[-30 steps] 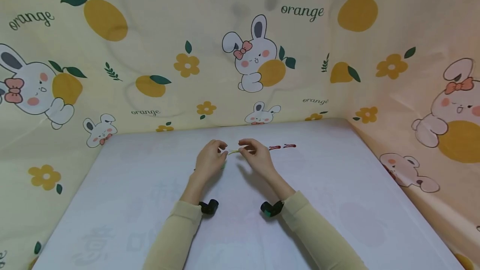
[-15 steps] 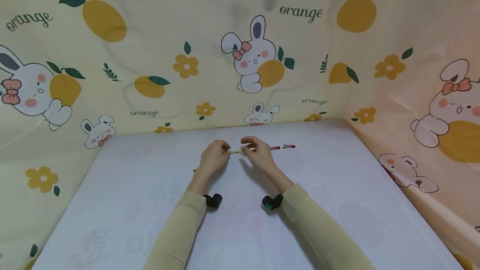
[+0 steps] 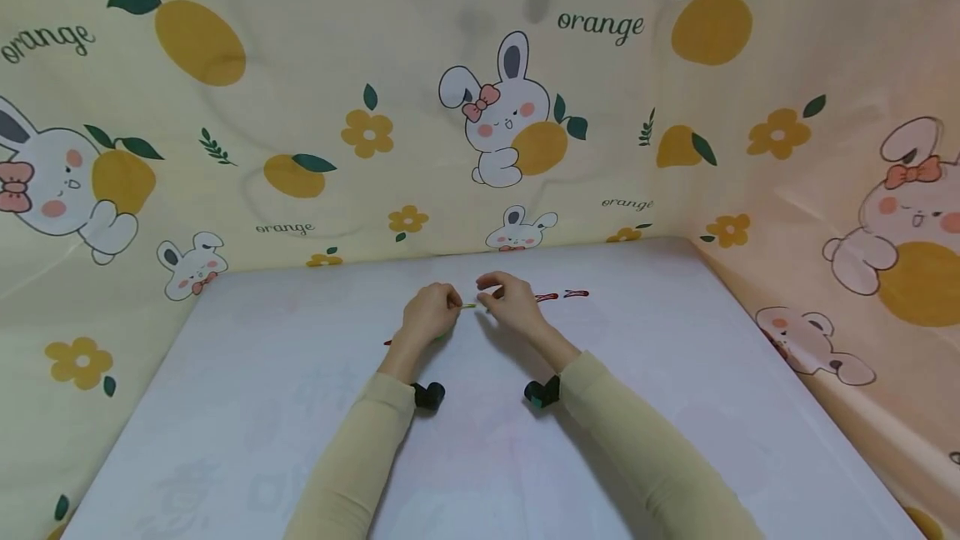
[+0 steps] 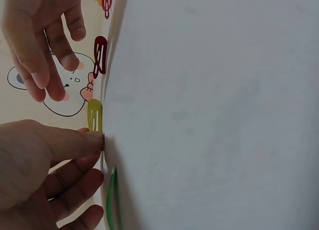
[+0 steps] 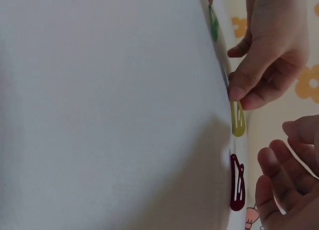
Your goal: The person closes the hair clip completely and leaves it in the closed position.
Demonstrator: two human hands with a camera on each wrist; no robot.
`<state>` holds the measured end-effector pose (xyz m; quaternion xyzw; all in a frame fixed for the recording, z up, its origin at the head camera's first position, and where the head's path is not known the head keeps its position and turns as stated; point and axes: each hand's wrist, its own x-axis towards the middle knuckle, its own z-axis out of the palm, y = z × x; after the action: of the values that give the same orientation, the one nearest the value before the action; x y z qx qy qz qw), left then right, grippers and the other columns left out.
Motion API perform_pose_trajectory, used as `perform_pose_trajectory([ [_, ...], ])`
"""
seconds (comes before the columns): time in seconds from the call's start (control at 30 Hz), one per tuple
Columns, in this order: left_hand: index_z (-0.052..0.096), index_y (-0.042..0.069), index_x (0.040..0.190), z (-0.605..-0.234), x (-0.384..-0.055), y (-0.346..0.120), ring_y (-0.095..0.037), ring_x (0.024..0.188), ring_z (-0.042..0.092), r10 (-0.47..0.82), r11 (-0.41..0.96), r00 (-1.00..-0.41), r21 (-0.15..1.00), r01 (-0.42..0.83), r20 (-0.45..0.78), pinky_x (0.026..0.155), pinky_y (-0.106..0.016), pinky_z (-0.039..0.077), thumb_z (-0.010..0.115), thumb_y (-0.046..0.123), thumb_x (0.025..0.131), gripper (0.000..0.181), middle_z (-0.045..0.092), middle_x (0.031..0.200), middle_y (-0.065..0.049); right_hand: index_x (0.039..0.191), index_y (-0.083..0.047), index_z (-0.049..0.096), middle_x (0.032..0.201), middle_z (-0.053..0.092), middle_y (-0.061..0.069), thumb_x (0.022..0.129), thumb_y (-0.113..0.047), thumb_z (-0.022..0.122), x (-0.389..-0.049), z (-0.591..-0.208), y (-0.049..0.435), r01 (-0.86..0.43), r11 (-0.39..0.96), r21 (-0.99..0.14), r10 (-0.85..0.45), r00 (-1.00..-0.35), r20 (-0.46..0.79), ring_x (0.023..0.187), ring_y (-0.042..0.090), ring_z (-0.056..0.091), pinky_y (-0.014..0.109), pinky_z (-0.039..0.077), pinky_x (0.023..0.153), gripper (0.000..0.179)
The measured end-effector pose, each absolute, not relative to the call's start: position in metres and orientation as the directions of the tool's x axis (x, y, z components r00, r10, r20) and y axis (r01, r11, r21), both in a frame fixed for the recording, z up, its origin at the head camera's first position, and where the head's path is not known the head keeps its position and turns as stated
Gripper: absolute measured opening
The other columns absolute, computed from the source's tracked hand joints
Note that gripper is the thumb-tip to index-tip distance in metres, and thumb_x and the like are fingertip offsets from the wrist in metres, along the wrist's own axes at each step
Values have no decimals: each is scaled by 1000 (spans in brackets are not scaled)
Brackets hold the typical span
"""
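Probably, little weight and a stiff, springy feel are offered by the yellow-green hair clip (image 4: 94,105), best taken by its edges since its smooth face may slip. One end is pinched by the left grip (image 3: 429,311), over the far part of the desk (image 3: 480,440), between a green clip (image 5: 214,30) and a dark red clip (image 5: 233,185); nothing is held by the loosely spread right grip (image 3: 513,305). A slotted, rounded free end is shown.
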<state>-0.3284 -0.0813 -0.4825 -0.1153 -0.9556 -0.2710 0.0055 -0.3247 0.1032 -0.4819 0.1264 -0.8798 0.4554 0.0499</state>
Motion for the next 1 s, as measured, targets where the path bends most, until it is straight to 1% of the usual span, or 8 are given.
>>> perform_pose_trajectory([
  [0.23, 77, 9, 98, -482, -329, -81, -21, 82, 63, 211, 830, -975, 515, 213, 63, 74, -39, 53, 70, 9, 96, 7, 70, 89, -4, 120, -5, 72, 119, 74, 10, 97, -10, 71, -327, -486, 102, -264, 587, -765, -208, -963, 173, 95, 23, 71, 35, 57, 79, 23],
  [0.37, 77, 9, 99, -482, -329, -80, -22, 86, 64, 206, 835, -977, 509, 208, 61, 76, -40, 54, 69, 10, 97, 8, 71, 92, -5, 119, -5, 72, 118, 74, 10, 98, -9, 69, -328, -488, 101, -266, 607, -749, -232, -961, 154, 97, 24, 71, 35, 57, 81, 22],
  [0.47, 76, 9, 99, -482, -329, -80, -22, 86, 64, 202, 836, -978, 510, 204, 59, 76, -40, 54, 69, 10, 97, 8, 71, 94, -5, 119, -3, 72, 117, 74, 11, 98, -7, 68, -328, -489, 100, -263, 614, -744, -247, -960, 135, 99, 25, 70, 37, 57, 84, 22],
  [0.57, 76, 9, 99, -484, -329, -81, -22, 86, 64, 200, 834, -978, 513, 204, 63, 76, -40, 54, 68, 9, 97, 9, 72, 94, -5, 119, -2, 72, 115, 74, 11, 98, -6, 68, -327, -489, 99, -256, 613, -747, -252, -960, 122, 100, 25, 70, 38, 57, 85, 22],
  [0.7, 76, 8, 99, -483, -328, -81, -23, 86, 65, 200, 826, -977, 522, 211, 78, 75, -40, 54, 67, 8, 96, 9, 73, 96, -7, 117, -2, 72, 112, 75, 10, 97, -6, 68, -325, -489, 98, -249, 614, -749, -246, -962, 117, 97, 24, 70, 36, 58, 82, 21],
  [0.87, 76, 8, 98, -476, -323, -80, -22, 83, 63, 192, 820, -976, 530, 215, 99, 71, -38, 53, 66, 7, 96, 10, 73, 94, -7, 113, -5, 74, 106, 75, 9, 98, -8, 70, -324, -489, 97, -256, 627, -735, -239, -962, 131, 89, 20, 69, 32, 56, 76, 16],
  [1.0, 75, 7, 97, -470, -319, -78, -23, 85, 63, 190, 818, -975, 530, 224, 119, 71, -39, 54, 65, 5, 95, 10, 72, 95, -8, 112, -6, 74, 103, 75, 7, 98, -8, 70, -322, -489, 97, -255, 622, -740, -229, -963, 139, 82, 18, 67, 30, 54, 71, 15],
])
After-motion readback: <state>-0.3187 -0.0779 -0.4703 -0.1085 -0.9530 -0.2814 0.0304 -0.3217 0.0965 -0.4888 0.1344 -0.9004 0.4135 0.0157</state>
